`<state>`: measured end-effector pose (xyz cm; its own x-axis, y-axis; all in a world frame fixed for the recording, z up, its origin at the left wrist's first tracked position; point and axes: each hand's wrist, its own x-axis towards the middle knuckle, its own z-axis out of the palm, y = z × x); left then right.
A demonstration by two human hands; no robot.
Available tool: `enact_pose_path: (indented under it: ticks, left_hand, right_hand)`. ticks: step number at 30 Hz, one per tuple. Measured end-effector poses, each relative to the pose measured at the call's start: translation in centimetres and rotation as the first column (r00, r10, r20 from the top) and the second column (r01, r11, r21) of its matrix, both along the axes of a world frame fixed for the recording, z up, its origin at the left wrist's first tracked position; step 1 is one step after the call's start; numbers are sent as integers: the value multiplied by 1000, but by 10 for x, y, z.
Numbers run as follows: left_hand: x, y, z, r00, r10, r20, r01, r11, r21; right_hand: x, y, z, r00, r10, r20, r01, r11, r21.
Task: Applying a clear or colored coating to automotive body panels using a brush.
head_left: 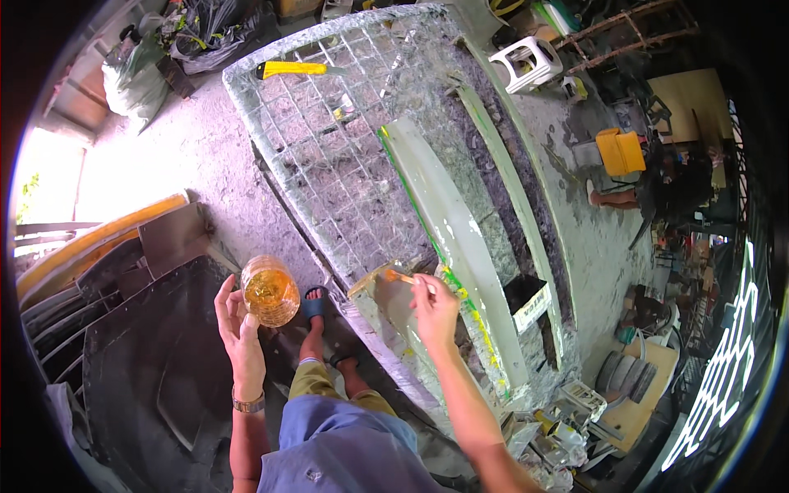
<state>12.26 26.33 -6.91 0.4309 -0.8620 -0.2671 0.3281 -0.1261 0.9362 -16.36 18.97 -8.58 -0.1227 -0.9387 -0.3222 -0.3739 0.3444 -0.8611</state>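
My left hand [245,345] grips a clear plastic tub [271,292] with amber liquid inside, held out left of the worktable [312,189]. My right hand [434,308] is closed on a small brush [399,277], its tip coated orange-amber, at a dull grey-tan piece [374,287] on the table's near left part; whether the bristles touch it I cannot tell. Just right of that hand lies a long curved pale panel [448,205] edged in green and yellow. A yellow utility knife [294,69] lies on the gridded far end of the table.
A narrower curved strip [501,181] and a dark open box [526,304] are on the table's right. Around it are stacked dark panels [148,329], bags [127,86], a white stool [526,62], a yellow item [620,152], clutter [575,419] and another person's leg [616,197].
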Motion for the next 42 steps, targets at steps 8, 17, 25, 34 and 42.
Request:
enact_pose_path:
  ticks: [8,17,25,34,42]
  left_hand:
    - [0,1,-8,1000,-22,-11,22,1000,8]
    - [-6,1,-10,999,-31,-38,31,999,-17]
    - [-35,0,-5,995,-100,-29,100,995,-6]
    - [-135,10,3,826,-532,-186,527,846,-82]
    - [-219,45,19,611,-773,171,787,617,-24]
  right_hand:
    - [10,-17,1,998,58,-16,-57,996,67]
    - [-53,2,24,588,578,-566,-751,651,-115]
    - [-147,115,46,471,582,-663,-688,713,137]
    - [-122,188,126,897,-436,69,439,898,-37]
    - [-87,194,99,926,-275,-259,138,884,-446]
